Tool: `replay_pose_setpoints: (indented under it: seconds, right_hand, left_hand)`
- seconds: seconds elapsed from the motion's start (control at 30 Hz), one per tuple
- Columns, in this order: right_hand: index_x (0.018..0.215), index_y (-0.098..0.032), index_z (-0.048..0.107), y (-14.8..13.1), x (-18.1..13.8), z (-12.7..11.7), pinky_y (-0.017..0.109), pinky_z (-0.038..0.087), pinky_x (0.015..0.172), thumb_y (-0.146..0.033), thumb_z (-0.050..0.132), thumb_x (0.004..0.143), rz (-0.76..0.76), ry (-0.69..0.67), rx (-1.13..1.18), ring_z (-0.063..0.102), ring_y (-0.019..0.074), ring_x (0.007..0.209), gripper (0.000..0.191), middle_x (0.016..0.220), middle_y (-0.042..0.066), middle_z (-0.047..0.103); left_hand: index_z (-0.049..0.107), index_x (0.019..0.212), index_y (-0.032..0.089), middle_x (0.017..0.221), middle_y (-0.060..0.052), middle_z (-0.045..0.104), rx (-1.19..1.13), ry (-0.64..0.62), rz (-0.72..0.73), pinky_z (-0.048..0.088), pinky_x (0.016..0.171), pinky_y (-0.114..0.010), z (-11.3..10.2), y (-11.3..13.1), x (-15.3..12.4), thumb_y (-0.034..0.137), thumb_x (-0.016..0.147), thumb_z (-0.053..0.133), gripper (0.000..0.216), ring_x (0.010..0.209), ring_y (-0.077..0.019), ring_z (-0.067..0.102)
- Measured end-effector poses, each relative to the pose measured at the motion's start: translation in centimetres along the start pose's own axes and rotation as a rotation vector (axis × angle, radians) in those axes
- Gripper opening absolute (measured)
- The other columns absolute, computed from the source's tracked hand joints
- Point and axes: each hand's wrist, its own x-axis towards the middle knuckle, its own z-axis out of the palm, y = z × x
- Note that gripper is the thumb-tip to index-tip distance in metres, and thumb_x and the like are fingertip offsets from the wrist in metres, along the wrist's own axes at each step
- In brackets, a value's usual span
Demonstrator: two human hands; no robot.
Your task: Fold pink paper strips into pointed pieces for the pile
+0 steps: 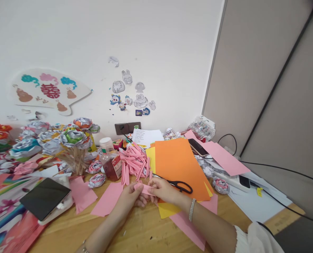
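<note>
Between my two hands is a small folded strip of pink paper [145,189], held above the wooden table [135,232]. My left hand [132,195] pinches its left end with the thumb on top. The right end is gripped by the thumb and fingers of my right hand [160,189]. Just beyond my hands lies a heap of folded pink paper strips [135,160]. Black-handled scissors [184,187] rest on orange paper [176,154] beside my right wrist. Flat pink sheets [108,199] lie left of my left hand.
A bottle of reddish liquid [109,165] stands behind the sheets. Paper flowers on sticks [76,151] crowd the left, near a dark tablet [45,198]. On the right are a phone [198,147], a power strip [230,180] and a black cable [280,206]. Yellow paper [168,210] peeks out beneath.
</note>
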Motion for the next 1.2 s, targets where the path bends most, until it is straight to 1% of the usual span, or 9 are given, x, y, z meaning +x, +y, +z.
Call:
replay_pose_setpoints:
  seconds: [0.2, 0.33, 0.43, 0.57, 0.63, 0.8, 0.9, 1.0, 1.2]
  right_hand:
    - [0.084, -0.017, 0.048, -0.1, -0.2, 0.1, 0.018, 0.037, 0.044, -0.025, 0.045, 0.081, -0.07, 0.068, -0.191, 0.047, 0.0075, 0.043, 0.009, 0.053, -0.005, 0.05]
    - [0.085, -0.019, 0.054, -0.9, -0.5, 0.1, 0.021, 0.04, 0.055, -0.018, 0.045, 0.08, -0.198, 0.157, -0.441, 0.052, 0.0098, 0.059, 0.01, 0.07, -0.001, 0.055]
    - [0.083, -0.019, 0.057, -1.3, -0.6, -0.1, 0.022, 0.04, 0.064, -0.017, 0.044, 0.081, -0.281, 0.141, -0.579, 0.053, 0.0118, 0.07, 0.013, 0.078, 0.0, 0.057]
    - [0.087, -0.018, 0.059, -1.2, -0.6, -0.2, 0.022, 0.039, 0.07, -0.019, 0.045, 0.083, -0.312, 0.092, -0.644, 0.053, 0.0131, 0.076, 0.015, 0.082, 0.002, 0.06]
    - [0.086, -0.018, 0.06, -1.1, -0.7, -0.3, 0.023, 0.039, 0.07, -0.02, 0.045, 0.083, -0.313, 0.093, -0.645, 0.053, 0.0132, 0.076, 0.015, 0.082, 0.002, 0.06]
    - [0.083, -0.017, 0.06, -0.9, -0.6, -0.2, 0.021, 0.039, 0.064, -0.027, 0.047, 0.082, -0.28, 0.116, -0.493, 0.052, 0.0119, 0.072, 0.016, 0.078, 0.001, 0.058]
    - [0.079, -0.015, 0.059, -0.8, -0.5, -0.3, 0.02, 0.039, 0.058, -0.033, 0.048, 0.081, -0.198, 0.121, -0.341, 0.051, 0.0103, 0.064, 0.021, 0.07, 0.0, 0.055]
    - [0.076, -0.014, 0.058, -0.8, -0.3, -0.4, 0.018, 0.036, 0.049, -0.037, 0.056, 0.075, -0.083, 0.115, -0.219, 0.047, 0.008, 0.053, 0.023, 0.06, -0.003, 0.05]
    - [0.073, -0.013, 0.058, -1.0, -0.3, -0.6, 0.018, 0.038, 0.048, -0.037, 0.063, 0.068, -0.012, 0.107, -0.176, 0.047, 0.0073, 0.049, 0.024, 0.055, -0.004, 0.05]
  left_hand:
    - [0.045, 0.083, 0.018, 0.051, 0.0, 0.064, -0.105, -0.017, -0.038, 0.041, 0.04, -0.018, -0.2, 0.3, -0.3, 0.033, 0.069, 0.058, 0.024, 0.041, -0.0107, 0.056]
    - [0.046, 0.08, 0.017, 0.056, -0.002, 0.065, -0.24, -0.099, -0.057, 0.042, 0.044, -0.018, -0.2, 1.0, -0.9, 0.021, 0.07, 0.055, 0.014, 0.045, -0.0103, 0.057]
    - [0.048, 0.076, 0.016, 0.059, -0.004, 0.066, -0.319, -0.117, -0.086, 0.043, 0.048, -0.019, -0.4, 1.0, -0.9, 0.015, 0.068, 0.053, 0.009, 0.049, -0.0105, 0.059]
    - [0.051, 0.075, 0.014, 0.06, -0.007, 0.066, -0.35, -0.114, -0.108, 0.044, 0.049, -0.02, -0.5, 1.0, -0.7, 0.027, 0.074, 0.052, 0.014, 0.051, -0.0118, 0.059]
    - [0.051, 0.072, 0.014, 0.06, -0.006, 0.066, -0.325, -0.114, -0.102, 0.044, 0.047, -0.019, -0.4, 1.0, -0.8, 0.033, 0.074, 0.055, 0.02, 0.05, -0.0113, 0.059]
    - [0.048, 0.071, 0.016, 0.054, -0.001, 0.064, -0.208, -0.08, -0.04, 0.042, 0.043, -0.017, -0.2, 0.8, -0.6, 0.032, 0.068, 0.065, 0.023, 0.045, -0.0098, 0.058]
    - [0.048, 0.078, 0.017, 0.053, 0.0, 0.064, -0.161, -0.083, 0.001, 0.042, 0.043, -0.017, -0.3, 0.5, -0.4, 0.033, 0.067, 0.065, 0.026, 0.045, -0.0097, 0.057]
    - [0.048, 0.077, 0.016, 0.053, 0.0, 0.064, -0.087, -0.108, -0.004, 0.043, 0.044, -0.018, -0.5, 0.4, -0.1, 0.035, 0.066, 0.066, 0.028, 0.044, -0.01, 0.057]
    - [0.051, 0.066, 0.015, 0.056, -0.002, 0.065, 0.18, -0.098, 0.013, 0.042, 0.043, -0.02, -0.6, 0.6, -0.3, 0.045, 0.065, 0.062, 0.032, 0.043, -0.0106, 0.056]
